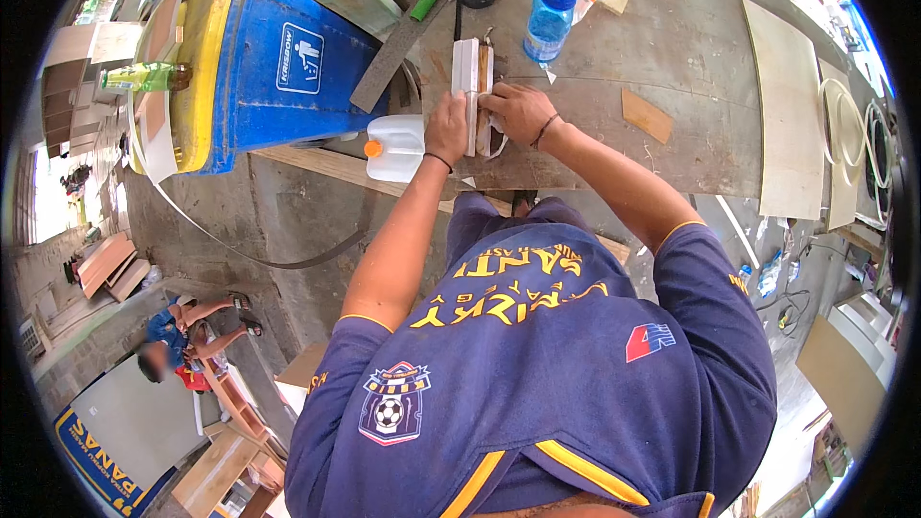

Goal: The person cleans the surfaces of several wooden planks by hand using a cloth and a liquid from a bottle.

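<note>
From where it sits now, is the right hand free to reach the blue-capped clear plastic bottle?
Probably yes: the bottle stands just beyond the right hand with bare tabletop between, though that hand rests on the white strips.

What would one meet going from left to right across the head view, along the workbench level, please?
Green bottle → blue and yellow bin → white jug → left hand → right hand → small wooden offcut → pale board.
</note>
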A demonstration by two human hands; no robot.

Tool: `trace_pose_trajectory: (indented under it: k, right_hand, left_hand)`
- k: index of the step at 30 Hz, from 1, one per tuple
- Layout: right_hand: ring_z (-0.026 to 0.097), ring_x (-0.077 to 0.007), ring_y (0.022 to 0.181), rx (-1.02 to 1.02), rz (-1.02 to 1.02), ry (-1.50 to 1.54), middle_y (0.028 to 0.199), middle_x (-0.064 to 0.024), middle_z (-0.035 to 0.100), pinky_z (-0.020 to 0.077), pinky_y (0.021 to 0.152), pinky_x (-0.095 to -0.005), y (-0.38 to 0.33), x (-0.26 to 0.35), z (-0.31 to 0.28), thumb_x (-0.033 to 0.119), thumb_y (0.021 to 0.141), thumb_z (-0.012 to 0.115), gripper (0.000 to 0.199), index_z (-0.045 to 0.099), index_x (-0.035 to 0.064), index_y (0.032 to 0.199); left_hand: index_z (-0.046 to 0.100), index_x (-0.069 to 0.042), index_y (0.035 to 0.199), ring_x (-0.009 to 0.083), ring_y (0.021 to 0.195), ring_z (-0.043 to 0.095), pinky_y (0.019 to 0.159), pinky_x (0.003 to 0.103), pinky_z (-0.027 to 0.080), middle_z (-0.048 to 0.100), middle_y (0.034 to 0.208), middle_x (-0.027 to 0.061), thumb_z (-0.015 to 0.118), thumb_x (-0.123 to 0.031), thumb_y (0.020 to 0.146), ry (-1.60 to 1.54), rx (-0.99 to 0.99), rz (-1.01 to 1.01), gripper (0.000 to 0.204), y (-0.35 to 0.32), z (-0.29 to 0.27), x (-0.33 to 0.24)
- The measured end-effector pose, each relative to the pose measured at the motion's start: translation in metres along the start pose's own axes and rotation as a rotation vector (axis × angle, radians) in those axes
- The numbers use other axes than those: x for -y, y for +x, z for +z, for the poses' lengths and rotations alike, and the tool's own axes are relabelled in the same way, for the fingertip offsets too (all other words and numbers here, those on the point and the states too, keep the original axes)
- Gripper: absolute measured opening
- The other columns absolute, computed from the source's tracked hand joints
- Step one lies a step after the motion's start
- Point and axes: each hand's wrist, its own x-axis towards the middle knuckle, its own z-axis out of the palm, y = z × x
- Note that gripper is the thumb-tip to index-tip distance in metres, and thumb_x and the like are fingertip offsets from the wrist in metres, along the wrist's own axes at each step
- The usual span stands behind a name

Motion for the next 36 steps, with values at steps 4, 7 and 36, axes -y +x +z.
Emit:
trace_pose_trajectory:
  k: [4, 7, 36]
  right_hand:
    - [0.063, -0.0313, 0.089, 0.058, 0.214, -0.143, 0.098, -0.0116, 0.060, 0.0504, 0.074, -0.0418, 0.037, -0.025, -0.019, 0.017, 0.081, 0.054, 0.028, 0.061, 0.0152, 0.109]
    - [0.063, -0.0320, 0.087, 0.041, 0.245, -0.137, 0.097, -0.0119, 0.061, 0.0515, 0.073, -0.0422, 0.038, -0.018, -0.008, 0.018, 0.082, 0.053, 0.027, 0.060, 0.0151, 0.109]
    - [0.063, -0.0338, 0.088, 0.039, 0.454, -0.145, 0.095, -0.0126, 0.061, 0.0508, 0.071, -0.0439, 0.041, 0.000, -0.024, 0.016, 0.084, 0.051, 0.029, 0.055, 0.0132, 0.112]
  left_hand:
    - [0.054, 0.001, 0.099, 0.0487, 0.097, 0.051, 0.082, 0.052, 0.039, 0.057, 0.098, 0.0298, 0.036, -0.039, 0.095, -0.024, 0.035, -0.063, 0.043, 0.005, -0.001, -0.015]
    - [0.054, 0.001, 0.099, 0.0489, 0.097, 0.051, 0.081, 0.052, 0.039, 0.057, 0.098, 0.0302, 0.036, -0.040, 0.095, 0.069, 0.011, 0.086, 0.045, 0.004, 0.004, 0.009]
    - [0.055, 0.000, 0.101, 0.0489, 0.097, 0.051, 0.082, 0.051, 0.039, 0.058, 0.098, 0.0305, 0.037, -0.041, 0.095, -0.015, 0.057, -0.094, 0.045, 0.004, -0.001, -0.026]
